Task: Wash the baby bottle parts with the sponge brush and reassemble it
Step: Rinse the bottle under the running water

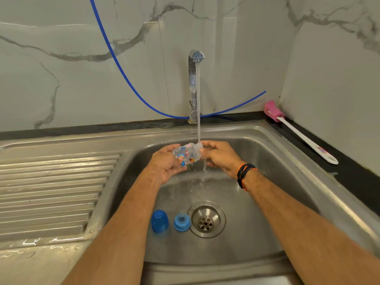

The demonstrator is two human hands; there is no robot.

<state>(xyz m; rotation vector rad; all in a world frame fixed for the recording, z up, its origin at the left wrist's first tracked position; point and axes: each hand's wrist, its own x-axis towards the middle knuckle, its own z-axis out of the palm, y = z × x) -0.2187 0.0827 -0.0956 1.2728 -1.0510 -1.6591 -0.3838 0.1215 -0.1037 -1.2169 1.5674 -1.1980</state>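
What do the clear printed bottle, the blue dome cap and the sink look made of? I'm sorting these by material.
Clear printed bottle body: see-through, glossy plastic by its look, since fingers show through it. Blue dome cap: translucent blue plastic, smooth and shiny. Sink basin: brushed stainless steel, judging by its grey sheen and soft reflections.

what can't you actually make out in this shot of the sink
All in the head view:
- Bottle mouth: covered by the right hand and the water stream, so whether water goes in is unclear.
- Left hand grip: its fingers are behind the bottle.
- Ring: too small to tell whether the nipple sits in it.
- Sponge brush handle print: too small to read.
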